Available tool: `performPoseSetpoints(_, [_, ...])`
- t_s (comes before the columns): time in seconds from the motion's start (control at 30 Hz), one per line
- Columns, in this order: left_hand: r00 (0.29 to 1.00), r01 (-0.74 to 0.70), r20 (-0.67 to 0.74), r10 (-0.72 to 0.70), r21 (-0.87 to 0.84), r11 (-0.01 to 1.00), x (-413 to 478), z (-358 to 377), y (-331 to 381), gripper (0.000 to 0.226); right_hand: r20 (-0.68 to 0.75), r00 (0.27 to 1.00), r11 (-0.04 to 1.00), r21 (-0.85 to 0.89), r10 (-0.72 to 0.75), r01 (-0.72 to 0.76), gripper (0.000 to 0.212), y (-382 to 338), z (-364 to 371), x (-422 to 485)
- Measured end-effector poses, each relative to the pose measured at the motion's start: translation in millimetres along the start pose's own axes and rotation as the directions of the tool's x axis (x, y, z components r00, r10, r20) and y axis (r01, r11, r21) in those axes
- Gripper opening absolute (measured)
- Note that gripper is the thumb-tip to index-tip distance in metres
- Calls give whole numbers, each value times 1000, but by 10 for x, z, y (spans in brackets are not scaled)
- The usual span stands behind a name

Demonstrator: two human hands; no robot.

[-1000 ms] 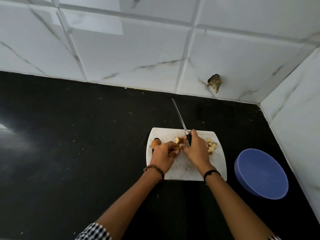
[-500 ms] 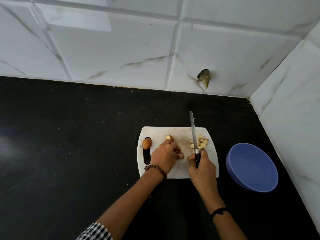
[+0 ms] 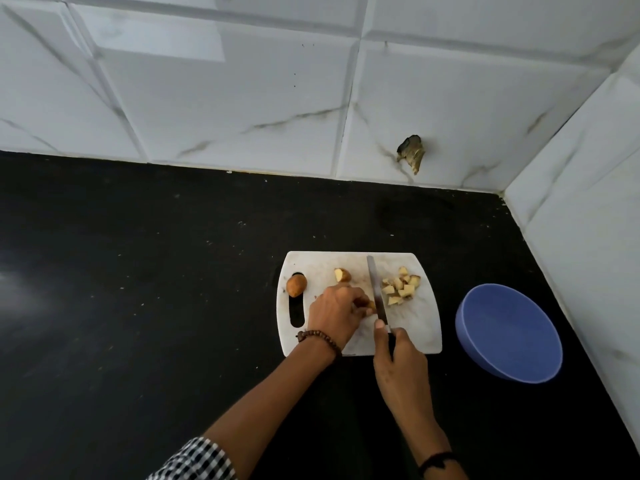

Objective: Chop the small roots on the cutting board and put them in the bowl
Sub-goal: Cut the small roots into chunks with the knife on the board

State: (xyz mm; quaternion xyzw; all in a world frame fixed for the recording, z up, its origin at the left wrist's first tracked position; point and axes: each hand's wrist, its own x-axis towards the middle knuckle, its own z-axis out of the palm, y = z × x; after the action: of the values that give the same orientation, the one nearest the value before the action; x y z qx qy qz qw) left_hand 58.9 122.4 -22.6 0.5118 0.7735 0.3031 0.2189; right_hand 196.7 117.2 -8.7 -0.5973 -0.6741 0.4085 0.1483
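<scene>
— What are the hands doing?
— I see the left hand with its fingers curled, pinching a small root piece down on the cutting board. The right hand has its fingers wrapped round the handle of the knife, one fingertip up by the blade's base. The blade points away from me, just right of that piece. I cannot tell whether the edge touches the board.
— And the rest of the roots?
— A heap of chopped pieces lies right of the blade, and a cut half lies beyond the left hand. One whole root sits at the board's left end, over the handle slot. The blue bowl stands on the black counter, right of the board and apart from it.
</scene>
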Motion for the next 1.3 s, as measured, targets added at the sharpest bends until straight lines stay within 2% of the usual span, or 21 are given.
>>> performPoseSetpoints(0.33, [998, 57, -6, -57, -34, 998, 33, 19, 10, 12, 27, 999, 989, -144, -18, 21, 38, 129, 14, 88])
performPoseSetpoints(0.77, [1000, 7, -2, -7, 89, 996, 76, 27, -5, 15, 52, 998, 972, -229, -45, 56, 35, 126, 7, 65])
performPoseSetpoints(1.17, [1000, -20, -12, 22, 133, 991, 83, 35, -16, 14, 140, 989, 935, -343, -40, 86, 38, -10, -60, 204])
performPoseSetpoints(1.3, [1000, -15, -9, 16, 109, 994, 87, 43, -9, 14, 183, 983, 917, -394, 8, 66, 36, -100, -95, 248])
